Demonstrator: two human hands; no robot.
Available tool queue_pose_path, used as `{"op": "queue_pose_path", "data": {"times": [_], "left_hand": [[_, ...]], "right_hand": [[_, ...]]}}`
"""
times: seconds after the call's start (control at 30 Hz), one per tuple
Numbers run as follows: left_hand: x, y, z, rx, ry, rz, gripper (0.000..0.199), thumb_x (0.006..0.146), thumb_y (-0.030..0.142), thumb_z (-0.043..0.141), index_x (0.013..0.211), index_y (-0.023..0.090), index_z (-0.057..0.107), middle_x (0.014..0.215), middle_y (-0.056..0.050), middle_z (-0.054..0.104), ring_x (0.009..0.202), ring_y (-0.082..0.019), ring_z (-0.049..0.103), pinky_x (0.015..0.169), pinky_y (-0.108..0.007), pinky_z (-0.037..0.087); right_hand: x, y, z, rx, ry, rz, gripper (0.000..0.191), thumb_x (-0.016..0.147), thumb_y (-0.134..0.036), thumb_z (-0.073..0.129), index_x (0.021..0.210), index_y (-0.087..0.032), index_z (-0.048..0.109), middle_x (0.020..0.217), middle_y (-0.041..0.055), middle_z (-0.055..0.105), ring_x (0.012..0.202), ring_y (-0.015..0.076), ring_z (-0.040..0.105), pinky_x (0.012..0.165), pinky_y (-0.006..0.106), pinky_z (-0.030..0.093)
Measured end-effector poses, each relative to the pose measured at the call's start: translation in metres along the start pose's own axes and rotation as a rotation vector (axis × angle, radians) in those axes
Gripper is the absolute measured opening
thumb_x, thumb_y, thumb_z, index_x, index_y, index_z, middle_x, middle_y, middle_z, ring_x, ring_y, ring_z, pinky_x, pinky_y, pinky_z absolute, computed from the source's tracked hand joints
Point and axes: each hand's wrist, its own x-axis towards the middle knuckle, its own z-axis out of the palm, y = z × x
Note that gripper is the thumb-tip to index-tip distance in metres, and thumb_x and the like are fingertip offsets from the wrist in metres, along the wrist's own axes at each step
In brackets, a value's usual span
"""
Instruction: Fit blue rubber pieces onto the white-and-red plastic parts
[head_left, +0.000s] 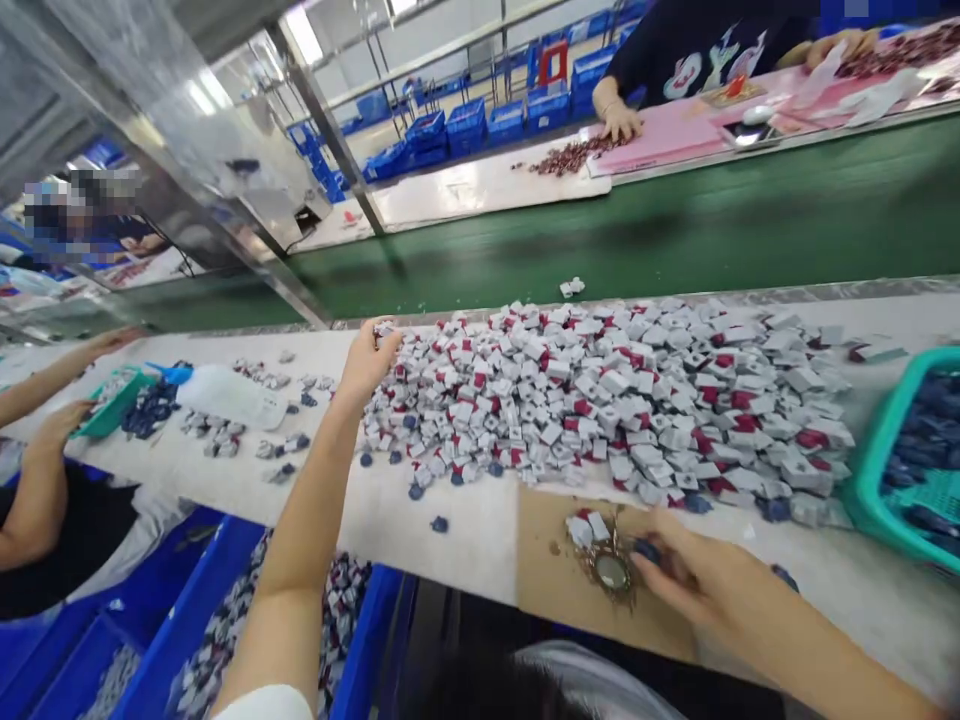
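Note:
My left hand (369, 362) is at the left end of a heap of small grey-white plastic pieces (555, 390) mixed with dark red ones. Its fingers are closed on a small whitish piece (384, 328). Over a brown cardboard sheet (536, 560), my right hand (686, 565) pinches a small dark blue piece (646, 548). Beside those fingertips sits a small round metal-rimmed dish (612, 572) on a stained patch. Two or so white pieces with red (589, 528) lie just behind the dish. Several dark blue pieces (439, 524) are scattered along the heap's front edge.
A teal basket (862, 480) of dark blue pieces stands at the right. Blue bins (367, 640) with pieces are below the table's front edge. A co-worker's hands (56, 425) are at a green basket on the left. Behind runs a green belt (480, 255), with another person beyond.

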Motion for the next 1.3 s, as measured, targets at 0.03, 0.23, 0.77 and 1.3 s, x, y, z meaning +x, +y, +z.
{"op": "queue_pose_path", "data": {"times": [0.03,0.23,0.77,1.3], "left_hand": [[-0.031,0.001,-0.009,-0.122,-0.061,-0.050,0.037,0.082,0.035,0.051,0.116,0.018,0.051,0.074,0.001,0.053,0.051,-0.008,0.045,0.043,-0.018,0.035],[-0.208,0.010,-0.022,-0.918,-0.284,-0.530,0.045,0.074,0.043,0.063,0.112,0.019,0.057,0.086,-0.001,0.048,0.058,-0.006,0.045,0.033,-0.012,0.027],[-0.287,0.037,0.045,-1.045,-0.343,-0.703,0.052,0.053,0.034,0.083,0.098,0.014,0.068,0.086,-0.006,0.069,0.077,-0.016,0.065,0.056,-0.021,0.053],[-0.292,0.057,0.047,-1.103,-0.409,-0.514,0.037,0.055,0.028,0.083,0.083,0.014,0.063,0.079,-0.005,0.071,0.074,-0.014,0.065,0.070,-0.024,0.051]], "right_hand": [[0.003,-0.005,0.005,-0.022,-0.052,-0.064,0.013,0.089,-0.028,0.041,0.088,-0.021,0.052,0.058,-0.0033,0.056,0.044,0.0107,0.052,0.042,0.020,0.038],[0.014,-0.018,0.010,-0.218,-0.055,-0.236,0.017,0.090,-0.026,0.039,0.096,-0.021,0.054,0.066,0.0025,0.061,0.051,0.0151,0.059,0.044,0.022,0.035],[0.013,-0.035,0.005,-0.287,-0.164,-0.249,0.016,0.090,-0.023,0.037,0.086,-0.018,0.052,0.062,0.0032,0.058,0.050,0.0157,0.055,0.043,0.024,0.030],[0.005,-0.086,-0.014,0.558,-0.237,-0.060,0.027,0.090,-0.042,0.047,0.085,-0.018,0.059,0.071,0.0017,0.061,0.058,0.0107,0.053,0.050,0.020,0.041]]}}
